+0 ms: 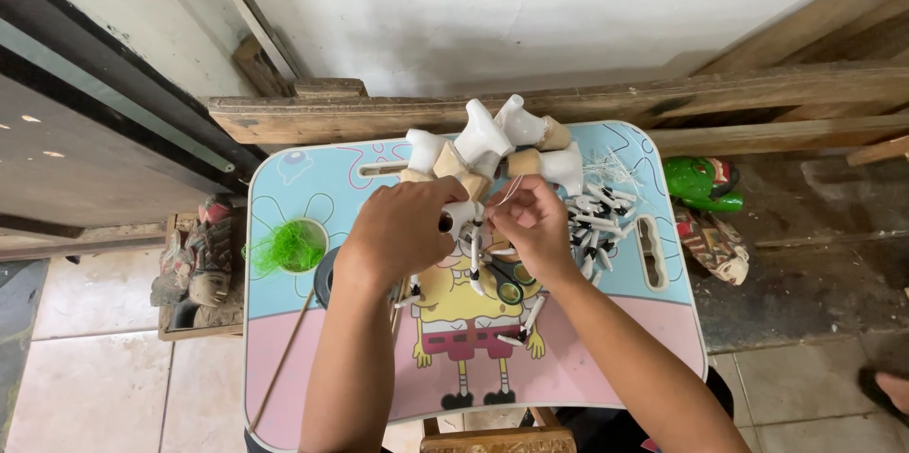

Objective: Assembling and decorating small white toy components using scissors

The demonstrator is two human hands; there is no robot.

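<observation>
My left hand [398,230] grips a small white cylinder-shaped piece [459,216] over the middle of a small cartoon-printed table [312,358]. My right hand [535,226] pinches a thin white string [511,190] right beside that piece, fingers closed. Under my hands lie green-handled scissors [511,287] and a few small white sticks with dark tips. Several white and tan carved wooden pieces [483,141] are piled at the table's far edge, just beyond my fingers.
A heap of white sticks with dark tips [597,221] lies right of my hands. Green fibre [289,247] fills a cup hole at left; a thin stick [284,358] lies below it. Carved masks [199,259] and a green figure [701,183] rest on the floor. Wooden planks [568,98] line the wall.
</observation>
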